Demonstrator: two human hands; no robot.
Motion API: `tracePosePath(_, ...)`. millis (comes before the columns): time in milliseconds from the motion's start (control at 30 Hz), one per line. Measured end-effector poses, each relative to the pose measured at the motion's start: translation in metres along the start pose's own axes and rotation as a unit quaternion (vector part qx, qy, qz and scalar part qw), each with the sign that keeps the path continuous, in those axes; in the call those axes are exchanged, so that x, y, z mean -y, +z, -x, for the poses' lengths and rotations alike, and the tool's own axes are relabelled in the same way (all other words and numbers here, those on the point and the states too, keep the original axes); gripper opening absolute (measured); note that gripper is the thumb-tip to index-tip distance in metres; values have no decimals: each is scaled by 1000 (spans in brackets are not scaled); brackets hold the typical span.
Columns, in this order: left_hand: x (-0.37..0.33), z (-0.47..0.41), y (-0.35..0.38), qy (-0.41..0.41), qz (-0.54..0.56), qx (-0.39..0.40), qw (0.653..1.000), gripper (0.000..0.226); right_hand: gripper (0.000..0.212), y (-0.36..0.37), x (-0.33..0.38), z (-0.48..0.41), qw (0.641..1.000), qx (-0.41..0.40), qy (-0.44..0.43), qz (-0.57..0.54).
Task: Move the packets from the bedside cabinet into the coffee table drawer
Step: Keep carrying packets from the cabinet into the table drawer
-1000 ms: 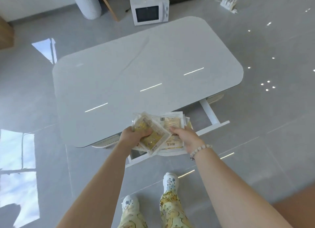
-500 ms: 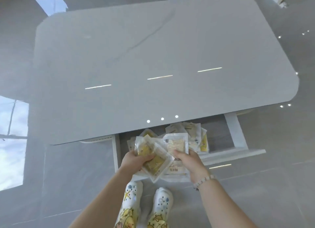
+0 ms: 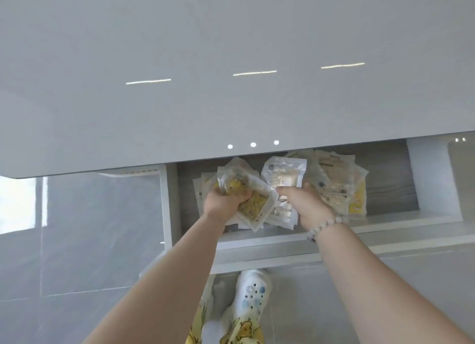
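The coffee table drawer (image 3: pixel 270 240) stands pulled out under the white table top (image 3: pixel 231 60). Both my hands reach into it. My left hand (image 3: pixel 226 201) grips a bundle of clear packets with yellow contents (image 3: pixel 253 202). My right hand (image 3: pixel 305 203) holds pale packets with printed labels (image 3: pixel 282 174), thumb on top. Several more packets (image 3: pixel 339 186) lie piled on the drawer's wood-grain bottom, to the right of my hands and partly under the table edge.
The glossy table top overhangs the back of the drawer. The drawer's right end (image 3: pixel 431 179) shows bare bottom beside a white side wall. My foot in a white clog (image 3: pixel 250 295) stands on the grey tiled floor just in front of the drawer.
The camera has come down much closer to the table. My hands have carried the packets forward and down, from above the drawer front into the drawer, still gripping them.
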State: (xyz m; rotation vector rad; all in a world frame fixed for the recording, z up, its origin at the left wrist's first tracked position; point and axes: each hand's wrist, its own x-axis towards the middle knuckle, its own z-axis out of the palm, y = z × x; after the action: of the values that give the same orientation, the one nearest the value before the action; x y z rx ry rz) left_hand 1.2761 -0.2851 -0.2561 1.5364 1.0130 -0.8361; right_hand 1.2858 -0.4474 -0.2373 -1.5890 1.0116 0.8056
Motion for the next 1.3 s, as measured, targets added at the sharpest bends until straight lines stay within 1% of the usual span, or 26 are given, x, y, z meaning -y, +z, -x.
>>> tracePosePath(67, 7, -14, 1, 6, -23, -14, 1000, 51, 18, 11, -4, -7, 999, -6, -22, 32)
tracePosePath(100, 11, -18, 0, 9, -36, -23, 999, 52, 17, 16, -7, -10, 997, -13, -45, 66)
tracePosePath(167, 16, -25, 0, 24, -61, -36, 997, 49, 19, 23, -14, -14, 983, -36, -98, 153)
tracePosePath(233, 20, -28, 1, 40, -75, -38, 996, 41, 26, 27, -19, -18, 969, -74, -128, 198)
tracePosePath(300, 22, -29, 1, 51, -92, -40, 994, 37, 30, 31, -24, -24, 963, -106, -129, 210)
tracePosePath(433, 24, -32, 4, 68, -134, -75, 986, 41, 44, 39, -29, -35, 943, -141, -134, 270)
tracePosePath(533, 23, -32, 6, 78, -185, -91, 975, 46, 46, 41, -29, -37, 924, -180, -133, 309)
tracePosePath(567, 21, -31, 6, 81, -206, -97, 970, 50, 47, 41, -28, -37, 919, -195, -128, 319)
tracePosePath(667, 18, -29, 4, 94, -288, -127, 945, 74, 54, 41, -24, -32, 900, -224, -114, 355)
tracePosePath(700, 18, -28, 3, 97, -312, -137, 935, 78, 56, 42, -22, -29, 891, -231, -111, 374)
tracePosePath(767, 16, -23, 0, 95, -343, -151, 922, 78, 62, 43, -19, -23, 878, -240, -100, 401)
tracePosePath(833, 13, -18, -5, 91, -349, -158, 919, 74, 65, 45, -16, -15, 876, -239, -90, 408)
tracePosePath(933, 7, -6, -13, 93, -360, -153, 915, 72, 59, 45, -10, 1, 876, -231, -101, 411)
tracePosePath(1000, 3, 7, -19, 94, -369, -131, 915, 69, 49, 45, -2, 17, 868, -229, -117, 425)
tracePosePath(1067, -3, 22, -24, 108, -375, -110, 914, 60, 35, 44, 10, 35, 861, -223, -135, 437)
tracePosePath(1133, -16, 44, -33, 150, -383, -112, 905, 49, 24, 44, 29, 59, 852, -212, -165, 449)
tracePosePath(1233, -52, 93, -53, 244, -402, -114, 875, 40, 19, 37, 68, 107, 817, -213, -247, 475)
tracePosePath(1300, -84, 130, -73, 318, -438, -115, 833, 40, 20, 29, 100, 142, 790, -227, -296, 486)
